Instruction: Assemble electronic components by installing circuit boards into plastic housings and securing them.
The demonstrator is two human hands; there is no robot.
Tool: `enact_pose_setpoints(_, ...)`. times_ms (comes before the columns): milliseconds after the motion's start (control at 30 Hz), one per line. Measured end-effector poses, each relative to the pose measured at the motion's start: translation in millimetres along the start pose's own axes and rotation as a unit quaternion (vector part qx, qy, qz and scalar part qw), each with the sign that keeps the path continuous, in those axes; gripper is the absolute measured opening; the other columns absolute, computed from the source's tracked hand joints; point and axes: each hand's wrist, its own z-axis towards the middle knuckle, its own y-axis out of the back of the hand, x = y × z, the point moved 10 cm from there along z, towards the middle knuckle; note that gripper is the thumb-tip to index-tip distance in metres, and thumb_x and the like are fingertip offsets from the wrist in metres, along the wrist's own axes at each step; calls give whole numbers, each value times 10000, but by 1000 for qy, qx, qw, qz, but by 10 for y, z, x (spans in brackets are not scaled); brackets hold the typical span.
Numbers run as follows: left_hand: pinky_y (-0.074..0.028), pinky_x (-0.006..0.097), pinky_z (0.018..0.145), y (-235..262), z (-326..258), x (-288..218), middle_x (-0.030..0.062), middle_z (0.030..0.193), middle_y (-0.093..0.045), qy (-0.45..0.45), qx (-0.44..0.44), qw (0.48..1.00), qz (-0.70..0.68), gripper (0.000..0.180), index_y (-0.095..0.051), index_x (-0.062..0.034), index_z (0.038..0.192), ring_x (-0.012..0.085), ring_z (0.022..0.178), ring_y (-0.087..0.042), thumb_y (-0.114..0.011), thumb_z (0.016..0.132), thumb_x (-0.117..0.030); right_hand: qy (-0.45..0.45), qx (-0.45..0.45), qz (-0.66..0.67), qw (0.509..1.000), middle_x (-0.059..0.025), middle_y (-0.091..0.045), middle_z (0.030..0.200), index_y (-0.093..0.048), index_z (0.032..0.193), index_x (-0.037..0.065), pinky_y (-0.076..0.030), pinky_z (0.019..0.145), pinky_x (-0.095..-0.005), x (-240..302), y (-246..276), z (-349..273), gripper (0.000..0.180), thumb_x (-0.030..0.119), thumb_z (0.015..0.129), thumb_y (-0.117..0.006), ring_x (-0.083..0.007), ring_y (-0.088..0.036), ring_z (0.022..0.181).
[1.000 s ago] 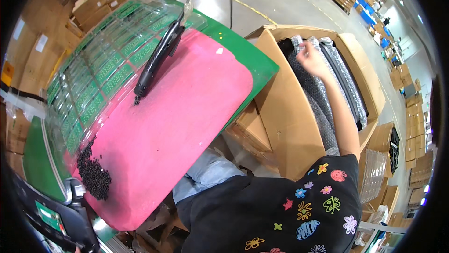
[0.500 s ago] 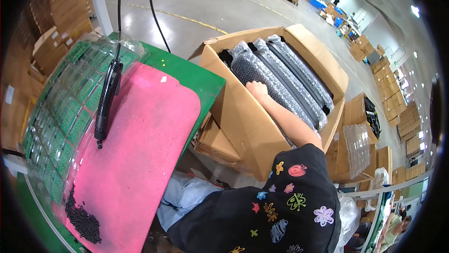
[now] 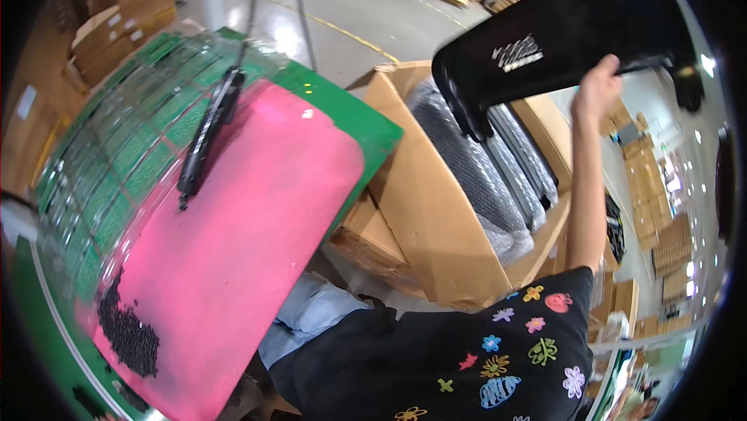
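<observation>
Half a second ago reaching into the open cardboard box (image 3: 436,211), the right hand (image 3: 595,90) now grips a glossy black curved plastic panel (image 3: 560,32) raised above the bubble-wrapped pieces (image 3: 475,172). Left hand is out of view. A black power screwdriver (image 3: 206,137) lies on the pink foam mat (image 3: 241,250).

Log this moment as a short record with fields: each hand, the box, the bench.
right hand: raised, fingers gripping the edge of a black panel held above the box
left hand: not in view
box: open cardboard box with bubble-wrapped pieces standing in a row
bench: pink mat, black tool lying on it, pile of small black screws at its near end
</observation>
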Motion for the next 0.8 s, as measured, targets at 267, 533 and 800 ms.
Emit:
enact_pose_setpoints(267, -431, 278, 761, -1978, -215, 193, 118, 968, -585, 74, 236, 950, 192, 312, -568, 36, 1051, 170, 854, -558, -542, 870, -216, -308, 417, 392, 760, -94, -634, 1124, -566, 1165, 4, -505, 883, -329, 731, -722, -1458, 299, 168, 918, -603, -184, -619, 1019)
enact_pose_setpoints(533, -377, 422, 1027, -2639, -347, 980, 240, 1287, -475, 49, 495, 773, 395, 618, -367, 70, 1335, 378, 1215, -444, -559, 914, -341, -430, 794, 180, 389, -121, -650, 903, -483, 1144, 6, -592, 583, -336, 1168, -77, -4291, 317, 78, 872, -628, -183, -657, 698)
enact_pose_setpoints(800, -473, 408, 782, -2623, -225, 1240, 131, 957, -643, -120, 483, 662, 561, 297, -601, 14, 967, 293, 968, -603, -619, 671, -4, 159, 815, 373, 413, -101, -577, 1036, -575, 1013, 20, -416, 871, -348, 2903, -307, -4284, 297, -28, 731, -654, -229, -534, 983)
